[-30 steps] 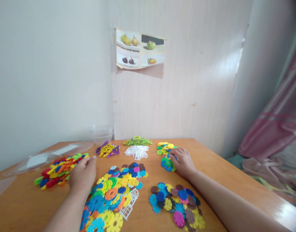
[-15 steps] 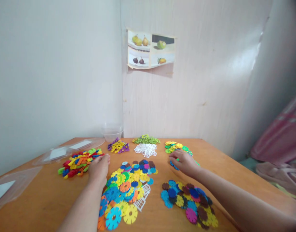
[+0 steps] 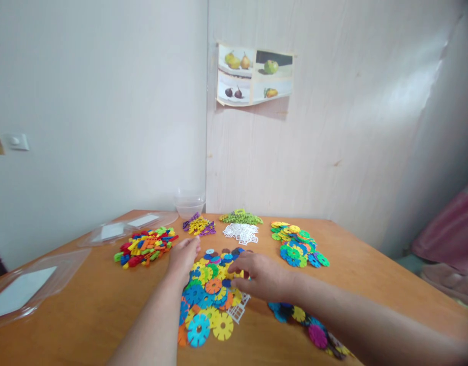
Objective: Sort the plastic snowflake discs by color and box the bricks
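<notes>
A heap of mixed notched plastic discs (image 3: 213, 285) in yellow, blue, orange and green lies in the middle of the table. My left hand (image 3: 183, 258) is at its left edge, with most fingers turned away from view; whether they hold anything is hidden. From the right, my right hand (image 3: 259, 275) reaches over the heap, thumb and bent fingers apart, with discs visible between them. A white lattice piece (image 3: 239, 307) lies partly beneath that hand. Under my right forearm, a darker disc pile (image 3: 318, 336) is partly covered. Green, blue and yellow discs (image 3: 293, 252) form another pile at far right.
Red, yellow and green pieces (image 3: 146, 246) are heaped at left. Farther back lie purple and yellow pieces (image 3: 199, 225), white lattice pieces (image 3: 240, 233) and green pieces (image 3: 241, 217). Clear bowls (image 3: 189, 203) stand by the wall. Clear plastic lids (image 3: 71, 267) line the table's left side.
My right hand has moved left from the far-right disc pile to above the central heap. My left hand stays beside the heap. The view has turned a little to the left.
</notes>
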Tool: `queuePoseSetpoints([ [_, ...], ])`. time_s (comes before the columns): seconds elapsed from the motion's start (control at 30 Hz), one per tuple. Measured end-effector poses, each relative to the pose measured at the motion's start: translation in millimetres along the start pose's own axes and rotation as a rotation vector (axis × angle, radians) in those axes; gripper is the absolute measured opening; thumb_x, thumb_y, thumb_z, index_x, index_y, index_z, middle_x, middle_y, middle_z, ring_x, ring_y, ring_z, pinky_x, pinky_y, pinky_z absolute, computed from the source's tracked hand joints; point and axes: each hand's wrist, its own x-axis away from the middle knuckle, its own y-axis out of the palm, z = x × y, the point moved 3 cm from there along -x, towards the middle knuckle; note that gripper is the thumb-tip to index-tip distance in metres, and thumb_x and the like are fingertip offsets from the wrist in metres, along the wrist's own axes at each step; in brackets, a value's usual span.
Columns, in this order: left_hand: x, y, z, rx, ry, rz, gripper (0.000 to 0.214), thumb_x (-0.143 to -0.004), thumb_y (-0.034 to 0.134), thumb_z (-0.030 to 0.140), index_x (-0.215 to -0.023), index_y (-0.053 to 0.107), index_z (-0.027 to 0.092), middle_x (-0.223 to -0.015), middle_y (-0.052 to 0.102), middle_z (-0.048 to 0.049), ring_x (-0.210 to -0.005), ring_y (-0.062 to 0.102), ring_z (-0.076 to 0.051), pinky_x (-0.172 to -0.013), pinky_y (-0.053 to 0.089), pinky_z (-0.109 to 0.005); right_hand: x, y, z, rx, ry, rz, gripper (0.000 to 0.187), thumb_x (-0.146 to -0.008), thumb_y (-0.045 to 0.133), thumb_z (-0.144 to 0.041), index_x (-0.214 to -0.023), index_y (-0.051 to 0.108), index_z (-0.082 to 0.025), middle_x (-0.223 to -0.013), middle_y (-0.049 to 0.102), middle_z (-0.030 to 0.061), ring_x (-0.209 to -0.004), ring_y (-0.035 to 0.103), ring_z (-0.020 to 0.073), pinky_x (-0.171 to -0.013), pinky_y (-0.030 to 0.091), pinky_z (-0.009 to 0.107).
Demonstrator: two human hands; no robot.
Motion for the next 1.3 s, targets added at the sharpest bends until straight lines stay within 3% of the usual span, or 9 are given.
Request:
queuePoseSetpoints([
  [0.1, 0, 3.5, -3, 0.006, 0.011, -0.07, 0.048, -0.063, 0.072, 0.057, -0.081, 0.069, 0.012, -0.081, 0.073, -0.0102, -0.083, 0.07, -0.022, -0.075, 0.054, -0.032, -6, 7, -19, 0.024, -0.063, -0.023, 0.034, -0.086, 0.063, -0.042, -0.115, 0.071, -0.026, -0.104, 0.069, 0.0052, -0.091, 0.063, 0.0187, -0.078, 0.046, 0.027],
  [0.23, 1, 6.3, -2, 0.029, -0.016, -0.125, 0.053, -0.061, 0.074, 0.06, -0.084, 0.07, 0.013, -0.089, 0.074, -0.0115, -0.085, 0.07, -0.023, -0.078, 0.054, -0.034, -16, 21, -31, 0.058, -0.018, -0.041, 0.038, -0.084, 0.065, -0.052, -0.11, 0.073, -0.025, -0.103, 0.069, 0.0064, -0.093, 0.062, 0.0212, -0.074, 0.044, 0.028],
  [0.4, -1, 7.2, -3, 0.038, -0.028, -0.147, 0.054, -0.061, 0.075, 0.059, -0.089, 0.071, 0.012, -0.091, 0.074, -0.0126, -0.086, 0.07, -0.024, -0.08, 0.054, -0.036, -24, 31, -33, 0.102, 0.056, -0.058, 0.027, -0.086, 0.063, -0.045, -0.098, 0.075, -0.024, -0.096, 0.069, 0.0048, -0.083, 0.062, 0.0181, -0.067, 0.041, 0.026],
  [0.7, 3, 7.4, 2, -0.014, 0.003, -0.143, 0.05, -0.06, 0.073, 0.059, -0.079, 0.069, 0.013, -0.079, 0.073, -0.0096, -0.081, 0.069, -0.023, -0.075, 0.053, -0.033, -23, 30, -37, 0.332, -0.022, -0.031, 0.035, -0.097, 0.044, -0.04, -0.089, 0.071, -0.018, -0.091, 0.07, 0.009, -0.077, 0.062, 0.0188, -0.063, 0.04, 0.026],
  [0.83, 3, 6.6, 1, -0.042, 0.002, -0.143, 0.048, -0.063, 0.071, 0.057, -0.083, 0.07, 0.013, -0.083, 0.073, -0.0104, -0.083, 0.069, -0.024, -0.076, 0.052, -0.034, -23, 21, -32, 0.384, -0.004, 0.073, 0.035, -0.098, 0.041, -0.038, -0.088, 0.068, -0.018, -0.091, 0.069, 0.0082, -0.077, 0.061, 0.0179, -0.063, 0.037, 0.026],
  [1.0, 1, 5.5, -1, -0.06, 0.007, -0.148, 0.046, -0.064, 0.071, 0.056, -0.083, 0.07, 0.014, -0.083, 0.074, -0.0092, -0.081, 0.07, -0.023, -0.076, 0.053, -0.034, -20, 0, 7, 0.232, 0.259, 0.267, 0.036, -0.099, 0.04, -0.038, -0.081, 0.064, -0.019, -0.084, 0.067, 0.004, -0.071, 0.057, 0.0132, -0.06, 0.031, 0.024],
  [1.13, -1, 5.5, -3, -0.043, -0.007, -0.154, 0.046, -0.063, 0.072, 0.055, -0.084, 0.071, 0.015, -0.085, 0.075, -0.0088, -0.084, 0.071, -0.024, -0.078, 0.054, -0.034, -6, -20, 70, -0.002, 0.548, 0.419, 0.034, -0.091, 0.051, -0.04, -0.064, 0.057, -0.018, -0.065, 0.059, -0.0004, -0.063, 0.051, 0.0118, -0.055, 0.027, 0.023],
  [1.3, -7, 5.0, -8, -0.052, 0.004, -0.148, 0.046, -0.063, 0.074, 0.055, -0.085, 0.071, 0.015, -0.083, 0.075, -0.01, -0.085, 0.071, -0.025, -0.079, 0.055, -0.035, 27, -52, 150, -0.023, 0.789, 0.578, 0.036, -0.091, 0.046, -0.04, -0.062, 0.053, -0.019, -0.053, 0.048, -0.0027, -0.054, 0.045, 0.012, -0.049, 0.026, 0.024],
])
